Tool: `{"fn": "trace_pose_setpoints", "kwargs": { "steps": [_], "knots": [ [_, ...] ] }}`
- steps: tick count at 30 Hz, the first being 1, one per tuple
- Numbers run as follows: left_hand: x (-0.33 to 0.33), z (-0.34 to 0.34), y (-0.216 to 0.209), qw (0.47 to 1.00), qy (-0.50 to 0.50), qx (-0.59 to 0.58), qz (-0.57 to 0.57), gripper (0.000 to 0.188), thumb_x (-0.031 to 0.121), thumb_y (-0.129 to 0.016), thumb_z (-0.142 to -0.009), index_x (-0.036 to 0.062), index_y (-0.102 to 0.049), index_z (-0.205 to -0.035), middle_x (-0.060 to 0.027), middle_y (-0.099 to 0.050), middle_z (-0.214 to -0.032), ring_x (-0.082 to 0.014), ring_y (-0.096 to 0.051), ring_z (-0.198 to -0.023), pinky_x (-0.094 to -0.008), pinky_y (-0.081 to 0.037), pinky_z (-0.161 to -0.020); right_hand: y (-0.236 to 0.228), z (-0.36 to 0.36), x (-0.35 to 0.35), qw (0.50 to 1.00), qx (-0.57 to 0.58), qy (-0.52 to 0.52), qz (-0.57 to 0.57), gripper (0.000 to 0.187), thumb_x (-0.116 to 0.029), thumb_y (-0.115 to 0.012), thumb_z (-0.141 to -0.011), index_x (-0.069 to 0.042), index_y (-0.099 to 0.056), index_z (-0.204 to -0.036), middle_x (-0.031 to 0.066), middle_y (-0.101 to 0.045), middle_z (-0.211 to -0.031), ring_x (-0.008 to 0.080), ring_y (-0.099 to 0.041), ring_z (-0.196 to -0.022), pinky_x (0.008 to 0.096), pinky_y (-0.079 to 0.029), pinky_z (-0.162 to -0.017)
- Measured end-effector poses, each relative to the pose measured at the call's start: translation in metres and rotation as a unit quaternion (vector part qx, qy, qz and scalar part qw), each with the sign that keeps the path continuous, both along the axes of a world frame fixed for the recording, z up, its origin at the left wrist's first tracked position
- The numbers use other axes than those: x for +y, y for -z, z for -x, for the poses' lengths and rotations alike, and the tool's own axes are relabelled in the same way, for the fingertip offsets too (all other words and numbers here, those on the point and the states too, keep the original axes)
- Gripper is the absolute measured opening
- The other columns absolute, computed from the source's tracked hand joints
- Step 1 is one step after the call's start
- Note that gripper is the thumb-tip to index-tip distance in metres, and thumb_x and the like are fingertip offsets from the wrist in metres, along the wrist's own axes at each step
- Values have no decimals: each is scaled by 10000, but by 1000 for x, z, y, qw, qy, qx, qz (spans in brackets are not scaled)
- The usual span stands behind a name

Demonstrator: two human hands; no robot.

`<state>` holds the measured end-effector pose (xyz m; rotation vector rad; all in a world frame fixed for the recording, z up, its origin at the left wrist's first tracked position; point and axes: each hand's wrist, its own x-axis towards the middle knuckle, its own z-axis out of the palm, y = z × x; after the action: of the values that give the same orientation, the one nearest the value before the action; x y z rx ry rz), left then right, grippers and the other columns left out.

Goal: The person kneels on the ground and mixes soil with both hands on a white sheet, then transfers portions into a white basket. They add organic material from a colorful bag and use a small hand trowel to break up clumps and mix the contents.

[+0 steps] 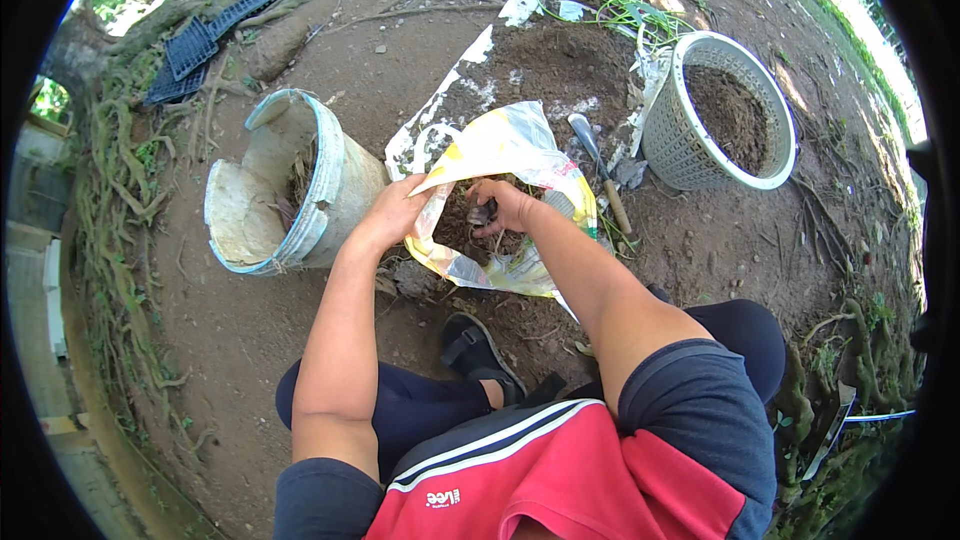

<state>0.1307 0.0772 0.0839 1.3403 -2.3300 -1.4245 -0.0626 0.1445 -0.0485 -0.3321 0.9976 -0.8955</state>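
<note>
A white and yellow plastic bag (510, 130) stands with its mouth wide, holding brown soil mixed with dry plant bits (455, 225). My left hand (392, 212) pinches the bag's left rim between thumb and fingers. Inside the mouth, my right hand (508, 206) curls its fingers around a dark clump (484, 212), whose exact kind is hard to make out. Just beyond the bag's right side lies a trowel with a metal blade (586, 140) and a wooden handle (617, 208).
A broken-rimmed, whitish bucket with a blue edge (345, 195) lies tilted at left, dry leaves inside. At right leans a grey perforated basket (668, 145) of soil. Beyond the bag, soil (560, 60) covers a white sheet near green vines (640, 15). Black seedling trays (190, 48) rest among roots.
</note>
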Motion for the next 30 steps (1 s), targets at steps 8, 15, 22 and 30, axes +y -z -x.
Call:
{"fn": "trace_pose_setpoints", "kwargs": {
  "steps": [8, 15, 22, 30],
  "knots": [
    [5, 3, -4, 1000, 9, -2, 3, 322, 198, -504, -893, 18, -565, -1153, -180, -643, -995, -246, -625, -885, -344, -469, -756, 3, -19, 0, 990, 78, -114, -24, 265, -269, -572, -814, -110, -578, -1026, 71, -605, -902, 276, -597, -845, 499, -506, -757],
    [7, 5, 5, 999, 9, -26, 34, 336, 225, -507, -889, 22, -572, -1148, -204, -635, -1036, -301, -617, -945, -368, -461, -800, 14, -71, 49, 528, 712, -426, 182, 519, -314, -664, -753, -195, -518, -1236, 72, -532, -1169, 274, -599, -922, 440, -535, -607],
    [12, 8, 2, 998, 21, -12, 58, 342, 247, -500, -927, 19, -565, -1174, -157, -655, -1020, -215, -608, -912, -329, -454, -812, 7, -70, 57, 453, 727, -482, 182, 487, -290, -613, -814, -182, -482, -1271, 63, -522, -1184, 302, -581, -1023, 484, -537, -635],
    [14, 14, 4, 995, -23, -36, 89, 374, 285, -503, -904, 19, -574, -1158, -226, -634, -1026, -336, -609, -981, -380, -461, -823, 3, -59, 60, 529, 688, -472, 155, 443, -276, -556, -853, -254, -479, -1288, 106, -519, -1192, 304, -605, -1018, 474, -529, -726]
  ]
}}
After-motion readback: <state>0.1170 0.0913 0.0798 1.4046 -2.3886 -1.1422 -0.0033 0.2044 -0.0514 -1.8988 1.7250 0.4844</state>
